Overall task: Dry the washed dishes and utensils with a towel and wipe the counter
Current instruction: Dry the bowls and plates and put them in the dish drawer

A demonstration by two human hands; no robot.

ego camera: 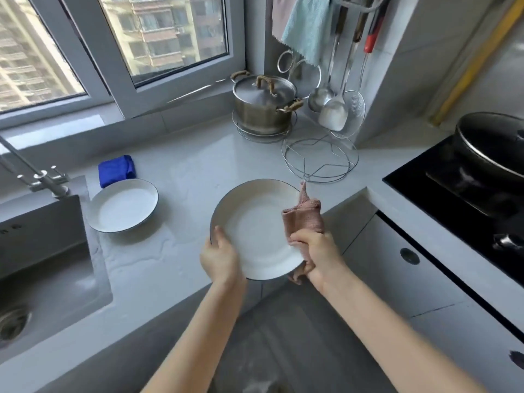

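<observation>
I see a lidded steel pot [262, 114] on a wire trivet [241, 132] near the window [170, 38], black wok [493, 148] on the stove [425, 188], sink [48, 279] and faucet [42, 180] far left.

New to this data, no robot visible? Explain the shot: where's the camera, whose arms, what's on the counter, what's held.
There is no robot here. A person works with bare hands, and the single picture comes from a wide-angle camera worn on their head, looking forward and down. That is why both forearms enter from the bottom.

The left hand has a grip on the rim of a white plate, tilted toward the camera. The right hand holds a bunched pink towel against the plate's right edge, so this looks like drying.

On the counter lie a second plate, near the sink, and a folded blue cloth behind it. Further back, a lidded steel pot stands on a wire rack, with a wire trivet beside it. Ladles hang on the wall. A black pan sits on the stove at right.
</observation>
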